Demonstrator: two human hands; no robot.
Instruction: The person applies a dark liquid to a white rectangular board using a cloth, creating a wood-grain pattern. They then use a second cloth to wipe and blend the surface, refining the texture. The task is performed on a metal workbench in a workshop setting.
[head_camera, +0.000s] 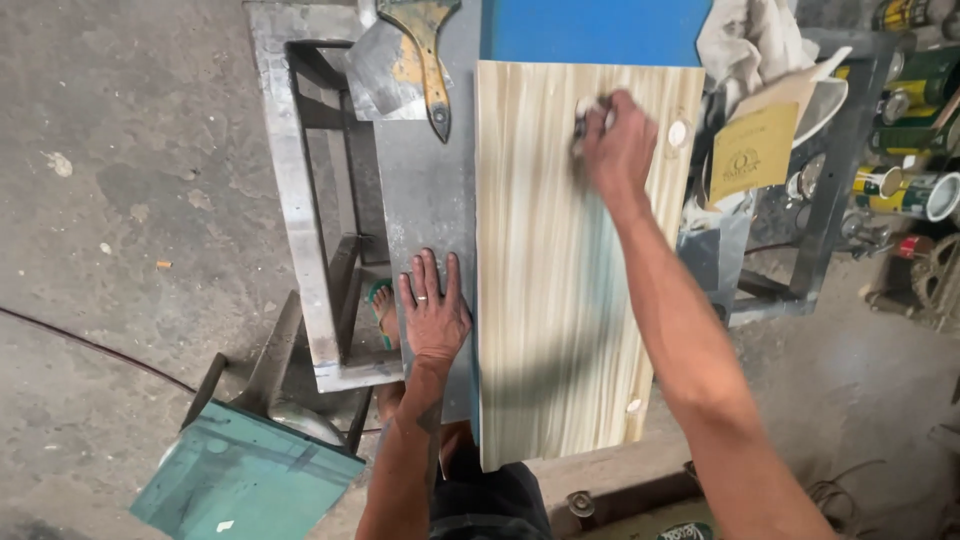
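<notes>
Scraper lying idle left of the board; left hand, fingers spread flat beside the board's left edge as a brace; right hand, fingers closed around a small pad, pressing it on the board's far end.

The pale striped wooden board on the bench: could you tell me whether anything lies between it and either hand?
Nothing visible does. The right hand presses a small pad onto the pale striped wooden board near its far end; the left hand lies flat on the grey metal bench beside the board's edge.
</notes>
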